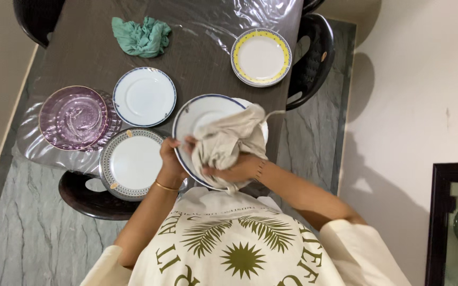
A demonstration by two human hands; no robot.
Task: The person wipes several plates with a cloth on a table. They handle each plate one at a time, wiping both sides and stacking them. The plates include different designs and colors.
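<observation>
**Beige cloth on the blue-rimmed plate, both hands busy**

Closest in, the person's cream printed shirt [239, 254] fills the bottom of the view, and both bare forearms reach up from it. The left hand [169, 158], a gold bangle [165, 186] at its wrist, has its fingers [172, 143] curled onto the near-left edge of a round white plate with a thin dark-blue rim [197, 114], gripping it and holding it over the near edge of the surface. The right hand [238, 168] is closed round a crumpled beige cloth [226, 139], bunched tight in its fingers, and that cloth is pressed against the right half of the plate's face.

Just left of the hands sits a white plate with a grey patterned rim [132, 161], on the dark wood-grain surface under clear plastic sheeting [202, 58]. Beside it, further left, a pink ribbed glass plate [74, 116]. A step beyond, a second white plate with a blue rim [144, 96] lies flat. Further up on the right, a white plate with a yellow band [261, 56]. At the far end, a crumpled teal cloth [141, 36] lies alone. Dark plastic chairs [314, 58] stand round the surface.
</observation>
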